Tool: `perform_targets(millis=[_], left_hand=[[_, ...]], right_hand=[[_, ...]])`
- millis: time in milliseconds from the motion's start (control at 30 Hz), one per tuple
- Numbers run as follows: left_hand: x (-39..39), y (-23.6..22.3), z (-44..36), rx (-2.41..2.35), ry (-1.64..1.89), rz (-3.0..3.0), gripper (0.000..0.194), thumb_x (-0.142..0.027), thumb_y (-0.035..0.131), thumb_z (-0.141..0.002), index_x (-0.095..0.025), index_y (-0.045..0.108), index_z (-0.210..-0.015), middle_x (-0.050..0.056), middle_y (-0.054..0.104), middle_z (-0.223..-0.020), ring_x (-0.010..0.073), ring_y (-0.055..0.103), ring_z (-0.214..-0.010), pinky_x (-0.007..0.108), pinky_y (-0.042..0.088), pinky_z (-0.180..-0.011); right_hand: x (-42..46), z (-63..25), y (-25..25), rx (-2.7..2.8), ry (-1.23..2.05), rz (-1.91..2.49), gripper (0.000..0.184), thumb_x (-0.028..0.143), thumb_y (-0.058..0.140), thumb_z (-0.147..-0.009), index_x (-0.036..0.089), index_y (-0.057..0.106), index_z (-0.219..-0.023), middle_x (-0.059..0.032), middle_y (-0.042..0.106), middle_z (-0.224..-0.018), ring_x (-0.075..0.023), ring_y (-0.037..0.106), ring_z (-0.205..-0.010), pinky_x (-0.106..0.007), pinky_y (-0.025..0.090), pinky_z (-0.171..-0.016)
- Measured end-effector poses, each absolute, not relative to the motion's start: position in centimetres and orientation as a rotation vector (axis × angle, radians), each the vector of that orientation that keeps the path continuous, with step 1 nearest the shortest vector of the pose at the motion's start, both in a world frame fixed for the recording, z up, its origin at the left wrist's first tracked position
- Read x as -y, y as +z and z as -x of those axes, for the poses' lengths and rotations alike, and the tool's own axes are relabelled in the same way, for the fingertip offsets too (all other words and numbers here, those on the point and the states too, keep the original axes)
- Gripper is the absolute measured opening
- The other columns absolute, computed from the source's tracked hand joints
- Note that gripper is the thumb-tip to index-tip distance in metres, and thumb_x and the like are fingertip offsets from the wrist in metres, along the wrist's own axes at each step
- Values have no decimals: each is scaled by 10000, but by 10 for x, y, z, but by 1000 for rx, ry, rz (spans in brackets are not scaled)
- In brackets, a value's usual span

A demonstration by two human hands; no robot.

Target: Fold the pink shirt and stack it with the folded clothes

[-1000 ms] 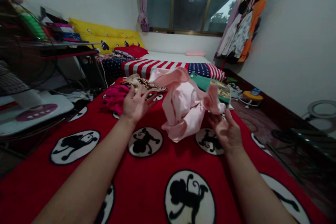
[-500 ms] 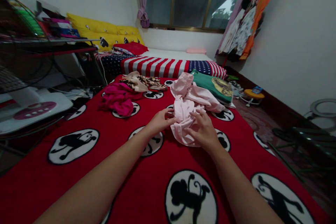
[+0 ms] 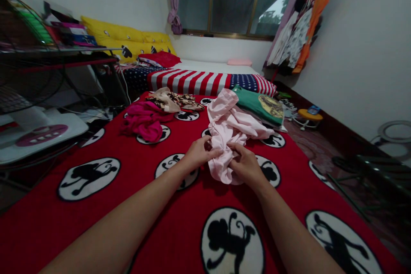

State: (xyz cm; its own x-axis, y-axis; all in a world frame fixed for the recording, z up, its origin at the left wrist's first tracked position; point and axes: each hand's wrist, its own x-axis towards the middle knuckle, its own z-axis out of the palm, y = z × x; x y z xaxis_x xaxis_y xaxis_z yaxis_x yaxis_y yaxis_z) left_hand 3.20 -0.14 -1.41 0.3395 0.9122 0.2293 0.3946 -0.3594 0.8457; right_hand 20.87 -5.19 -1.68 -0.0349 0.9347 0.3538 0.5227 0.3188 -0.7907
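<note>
A crumpled pale pink garment (image 3: 229,128) lies in a heap on the red blanket with black monkey roundels (image 3: 105,205). My left hand (image 3: 199,154) pinches the near left edge of the pink cloth, fingers closed on it. My right hand (image 3: 245,166) grips the near right edge of the same cloth, fingers curled into it. Both hands meet at the near end of the heap, close together, and both forearms reach in from the bottom of the view.
A magenta garment (image 3: 144,122) and a leopard-print one (image 3: 175,100) lie at the far left, a folded green shirt (image 3: 261,107) at the far right. Beyond is a stars-and-stripes bedcover (image 3: 195,80). A fan and a desk stand left, a floor with clutter right.
The pink garment, up in the air between my spread hands a second ago, has come down onto the blanket. Both hands have closed in on its near edge and gripped it.
</note>
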Motion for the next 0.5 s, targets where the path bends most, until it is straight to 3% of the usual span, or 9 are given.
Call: perform_targets(millis=[100,233,400,500], left_hand=[[-2,-13,-28,-1152,1040,-1911,227,-350,629,-756,-168,708,-866,33,701,-789,178,631,-706,245,463,-621],[-13,-5,-15,-1131,1204,-1801,259,-361,539,-808,-162,685,-727,1,649,-655,159,594,-627,236,447,-576],[-34,27,17,-1086,1693,-1327,249,-408,603,-768,-162,616,-732,-19,601,-632,141,580,-635,229,474,-592],[-37,56,37,-905,1879,-1082,186,-327,650,-763,-152,599,-729,-4,619,-652,163,619,-756,262,514,-718]], right_hand=[[50,-211,-19,1621,676,1288,430,154,563,-654,154,652,-1074,-54,718,-952,-193,660,-814,-292,506,-726],[47,-224,-17,1493,628,1364,392,150,531,-637,149,690,-995,-12,687,-750,-153,584,-608,-246,445,-562],[44,-254,1,971,286,1278,228,176,590,-614,156,704,-810,21,616,-634,-126,516,-548,-229,386,-509],[40,-274,12,607,216,1029,153,141,589,-588,152,649,-728,34,592,-635,-122,546,-564,-252,451,-567]])
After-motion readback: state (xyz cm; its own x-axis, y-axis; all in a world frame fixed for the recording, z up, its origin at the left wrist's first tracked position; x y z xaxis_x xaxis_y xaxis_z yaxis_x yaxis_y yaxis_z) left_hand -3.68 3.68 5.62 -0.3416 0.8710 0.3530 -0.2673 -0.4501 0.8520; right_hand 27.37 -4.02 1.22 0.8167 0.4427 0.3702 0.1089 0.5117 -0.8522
